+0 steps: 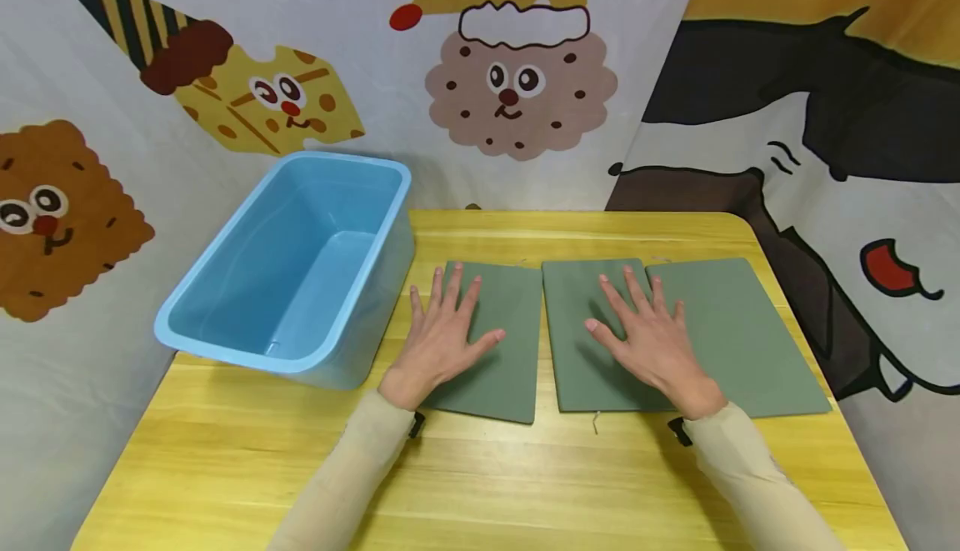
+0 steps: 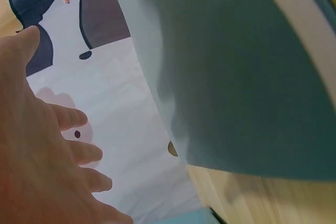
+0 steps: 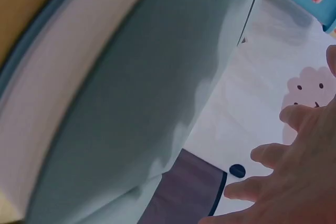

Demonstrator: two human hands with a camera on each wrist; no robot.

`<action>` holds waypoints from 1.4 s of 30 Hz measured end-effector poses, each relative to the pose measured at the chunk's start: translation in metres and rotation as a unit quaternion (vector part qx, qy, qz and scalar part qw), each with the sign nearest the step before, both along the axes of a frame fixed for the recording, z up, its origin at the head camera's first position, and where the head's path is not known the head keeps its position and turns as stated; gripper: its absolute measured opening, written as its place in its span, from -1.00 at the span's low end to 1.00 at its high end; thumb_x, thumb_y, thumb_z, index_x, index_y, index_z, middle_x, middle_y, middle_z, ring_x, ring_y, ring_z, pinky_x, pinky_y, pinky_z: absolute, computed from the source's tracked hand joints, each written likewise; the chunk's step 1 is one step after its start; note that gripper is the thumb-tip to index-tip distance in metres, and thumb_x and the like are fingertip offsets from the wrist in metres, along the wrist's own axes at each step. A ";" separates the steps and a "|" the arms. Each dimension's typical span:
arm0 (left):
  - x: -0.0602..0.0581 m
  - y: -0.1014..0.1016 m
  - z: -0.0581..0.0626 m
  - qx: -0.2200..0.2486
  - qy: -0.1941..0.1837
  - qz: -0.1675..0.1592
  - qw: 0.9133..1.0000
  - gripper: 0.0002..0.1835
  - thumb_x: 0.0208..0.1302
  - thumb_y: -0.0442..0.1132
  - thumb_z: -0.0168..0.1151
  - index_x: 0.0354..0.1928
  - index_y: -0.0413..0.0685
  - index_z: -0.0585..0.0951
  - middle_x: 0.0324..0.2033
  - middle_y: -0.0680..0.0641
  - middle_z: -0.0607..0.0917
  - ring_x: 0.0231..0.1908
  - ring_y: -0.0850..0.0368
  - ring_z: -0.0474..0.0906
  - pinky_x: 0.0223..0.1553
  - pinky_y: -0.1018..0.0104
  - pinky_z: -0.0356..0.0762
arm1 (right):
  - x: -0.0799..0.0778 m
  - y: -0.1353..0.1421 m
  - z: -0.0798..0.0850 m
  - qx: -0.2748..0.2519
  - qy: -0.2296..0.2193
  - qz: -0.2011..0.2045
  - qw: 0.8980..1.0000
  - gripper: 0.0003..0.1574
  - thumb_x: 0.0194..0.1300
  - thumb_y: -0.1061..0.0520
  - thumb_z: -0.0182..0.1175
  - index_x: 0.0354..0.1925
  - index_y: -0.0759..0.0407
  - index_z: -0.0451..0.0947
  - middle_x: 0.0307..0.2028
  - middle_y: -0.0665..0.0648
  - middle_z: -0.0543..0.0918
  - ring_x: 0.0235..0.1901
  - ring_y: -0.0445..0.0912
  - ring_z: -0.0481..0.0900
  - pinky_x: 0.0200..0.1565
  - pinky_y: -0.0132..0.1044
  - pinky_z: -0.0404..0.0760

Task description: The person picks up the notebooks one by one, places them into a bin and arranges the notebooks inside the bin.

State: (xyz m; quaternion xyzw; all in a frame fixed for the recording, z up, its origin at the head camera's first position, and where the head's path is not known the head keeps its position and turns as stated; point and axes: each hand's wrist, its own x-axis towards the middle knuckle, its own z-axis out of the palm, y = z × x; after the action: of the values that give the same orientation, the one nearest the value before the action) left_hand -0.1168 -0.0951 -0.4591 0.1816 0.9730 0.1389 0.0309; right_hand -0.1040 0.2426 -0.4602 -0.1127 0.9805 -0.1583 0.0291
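Three grey-green books lie side by side on the wooden table. My left hand [image 1: 442,341], fingers spread and straight, is held over the left book [image 1: 513,351] near its left edge. Over the middle book [image 1: 577,368] is my right hand [image 1: 654,343], also with spread fingers, its wrist close to the right book [image 1: 750,334]. Shadows fall on the covers beneath both hands, which seem to be apart from them. In the left wrist view a book's cover [image 2: 247,77] and pale page edges show; the right wrist view shows a similar cover [image 3: 152,87]. Neither hand holds anything.
A light-blue plastic tub [image 1: 348,318] stands at the table's back left, its visible inside bare. The wooden table [image 1: 480,484] meets a cartoon-printed cloth [image 1: 360,1] behind it. A short thread [image 1: 596,423] lies in front of the middle book.
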 end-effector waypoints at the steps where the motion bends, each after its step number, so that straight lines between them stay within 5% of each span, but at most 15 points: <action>1: 0.000 0.001 0.000 0.000 0.000 -0.001 1.000 0.02 0.41 0.54 -0.15 0.68 0.08 -0.03 0.65 -0.21 -0.20 0.60 -0.24 -0.46 0.43 -0.51 -0.37 | 0.001 0.002 0.000 -0.002 -0.002 -0.001 1.000 0.01 0.52 -0.51 -0.12 0.69 -0.20 -0.15 0.66 0.24 -0.22 0.57 0.41 -0.41 0.28 0.67 -0.23; 14: 0.005 0.028 0.004 -0.008 0.012 -0.035 0.999 0.00 0.43 0.51 -0.12 0.67 0.04 0.04 0.65 -0.21 -0.16 0.60 -0.32 -0.30 0.42 -0.52 -0.23 | 0.007 0.038 0.009 -0.024 0.001 -0.015 1.000 0.01 0.56 -0.41 -0.05 0.69 -0.14 -0.20 0.66 0.21 -0.29 0.54 0.51 -0.33 0.21 0.72 -0.18; 27: 0.015 0.079 0.012 -0.039 0.024 -0.112 0.993 -0.03 0.44 0.54 -0.22 0.67 0.09 0.07 0.65 -0.20 -0.11 0.60 -0.31 -0.25 0.41 -0.51 -0.06 | 0.019 0.095 0.010 -0.079 -0.005 -0.046 0.996 0.00 0.62 -0.24 -0.02 0.69 -0.01 -0.27 0.63 0.36 -0.34 0.49 0.60 -0.33 0.20 0.71 -0.12; 36: 0.024 0.136 0.014 -0.092 0.059 -0.196 0.974 -0.02 0.41 0.59 -0.35 0.66 0.16 0.10 0.65 -0.15 -0.04 0.62 -0.18 -0.19 0.45 -0.41 0.00 | 0.026 0.144 0.005 -0.064 -0.040 -0.093 0.993 0.01 0.63 -0.27 -0.09 0.68 0.05 -0.34 0.60 0.48 -0.34 0.50 0.57 -0.28 0.24 0.64 -0.07; 42: 0.024 0.165 0.013 -0.127 0.046 -0.244 0.960 -0.04 0.41 0.59 -0.37 0.67 0.22 0.06 0.65 -0.07 -0.06 0.62 -0.07 -0.18 0.48 -0.34 -0.01 | 0.027 0.169 0.000 -0.064 -0.072 -0.118 0.988 0.03 0.63 -0.31 -0.13 0.67 0.07 -0.39 0.57 0.53 -0.37 0.46 0.63 -0.30 0.18 0.69 -0.10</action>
State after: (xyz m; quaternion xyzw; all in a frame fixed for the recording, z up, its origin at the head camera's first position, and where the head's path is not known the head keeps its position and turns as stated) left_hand -0.0924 0.0702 -0.4457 0.4141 0.9092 -0.0060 0.0422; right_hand -0.0771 0.4114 -0.4606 0.0133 0.9702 -0.2304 0.0733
